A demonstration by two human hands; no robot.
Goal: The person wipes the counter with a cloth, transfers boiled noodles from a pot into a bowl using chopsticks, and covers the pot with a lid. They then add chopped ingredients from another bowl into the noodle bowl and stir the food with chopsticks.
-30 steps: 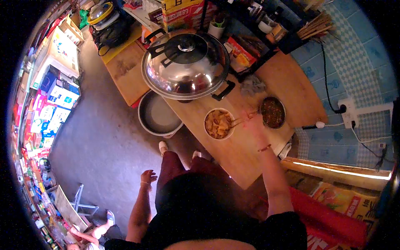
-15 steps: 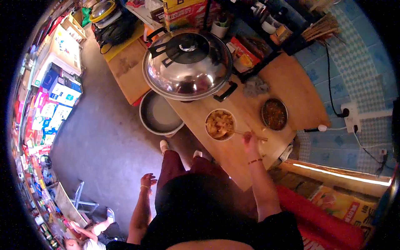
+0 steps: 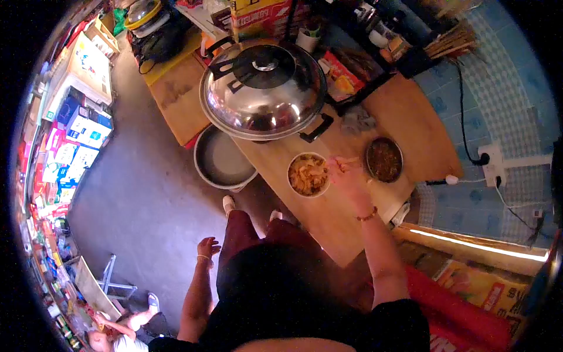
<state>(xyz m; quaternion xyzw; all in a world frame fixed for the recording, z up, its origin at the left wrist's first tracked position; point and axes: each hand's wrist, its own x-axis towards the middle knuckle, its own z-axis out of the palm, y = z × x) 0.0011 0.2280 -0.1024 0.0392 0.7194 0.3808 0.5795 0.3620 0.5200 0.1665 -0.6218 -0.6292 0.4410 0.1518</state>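
My right hand (image 3: 350,183) is closed round the chopsticks, beside the right rim of a white bowl (image 3: 308,175) of yellow-brown food pieces; the sticks are blurred and mostly hidden by the fingers. To the right of that hand stands a dark bowl (image 3: 384,160) of reddish-brown sauce. Both bowls rest on the wooden table (image 3: 337,232). My left hand (image 3: 209,247) hangs low over the floor beside my leg, empty, its fingers loosely apart.
A large lidded steel pan (image 3: 264,94) stands behind the white bowl. A grey basin (image 3: 226,158) is left of the table. Crumpled grey cloth (image 3: 358,121) lies near a black rack. A power strip (image 3: 494,166) is on the tiled wall. Another person (image 3: 126,334) sits at lower left.
My right hand first drew back toward me with the chopsticks, then moved forward again beside the white bowl. My left hand has barely moved.
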